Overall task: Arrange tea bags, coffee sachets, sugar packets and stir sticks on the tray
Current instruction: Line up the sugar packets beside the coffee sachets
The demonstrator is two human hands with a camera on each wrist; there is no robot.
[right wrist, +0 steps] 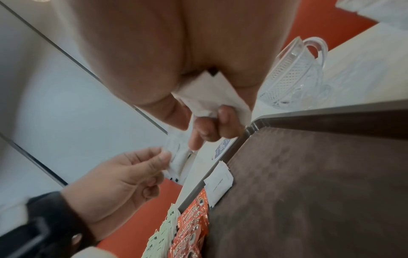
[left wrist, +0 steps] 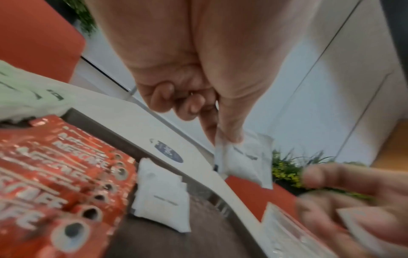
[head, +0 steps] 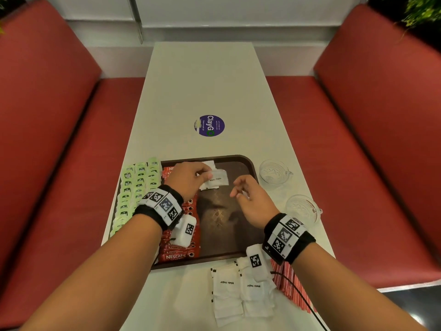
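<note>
Sugar packet [left wrist: 245, 157] pinched by left hand [head: 188, 177], apparently hanging long-axis down; right hand [right wrist: 212, 111] grips more packets.

Tray [head: 248, 163]: centre and right half bare, open from its near edge. Left side filled by coffee sachets [head: 188, 211] and tea bags [head: 133, 187]. Two glass cups [head: 274, 172] flank the tray's right edge; sugar packets [head: 229, 292] and stir sticks [head: 290, 283] line the table's near edge.

Eating place, like cafe or food court booth. Long white bench [head: 202, 91] down middle of frame. Red padded seats [head: 45, 130] at left and right. Round purple "ClayGo" sticker [head: 209, 125] at bench middle. Brown food tray [head: 248, 163] at bottom middle. Two glass cups [head: 274, 172] at right. Green plant [head: 422, 10] upper right corner.
</note>
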